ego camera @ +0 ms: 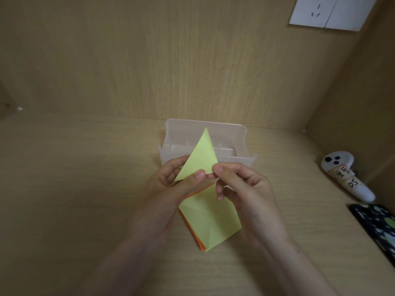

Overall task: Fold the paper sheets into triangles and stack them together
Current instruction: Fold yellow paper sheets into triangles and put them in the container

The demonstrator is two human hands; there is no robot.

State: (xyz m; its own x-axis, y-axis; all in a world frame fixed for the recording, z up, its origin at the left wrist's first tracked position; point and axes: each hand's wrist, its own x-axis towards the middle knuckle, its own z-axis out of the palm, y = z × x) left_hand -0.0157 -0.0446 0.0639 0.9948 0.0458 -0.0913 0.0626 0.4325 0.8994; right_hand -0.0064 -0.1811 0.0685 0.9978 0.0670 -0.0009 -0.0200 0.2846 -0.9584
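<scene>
The left hand (pixel 171 182) and the right hand (pixel 241 184) are both holding a folded yellow triangle (pixel 199 157) up in the air above the table (pixel 74 189), in front of a clear plastic box (pixel 233 133). The triangle is standing nearly upright, its sharpest tip pointing up and away from the person, toward the box's back wall, while its long edge is running from that tip down to a lower-left corner by the left fingers. The left hand is pinching the paper along its bottom edge, thumb in front and fingers behind; the right hand is pinching the lower right corner between thumb and forefinger, its other fingers curling loosely beneath. The two thumbs are sitting just beside each other. Below the hands, a stack of paper (pixel 209 225) is lying flat on the table, a creased yellow sheet on top and orange edges (pixel 192 235) showing along its left side. A white controller (pixel 346 178) and a dark patterned phone (pixel 378 227) are lying well apart to the right.
</scene>
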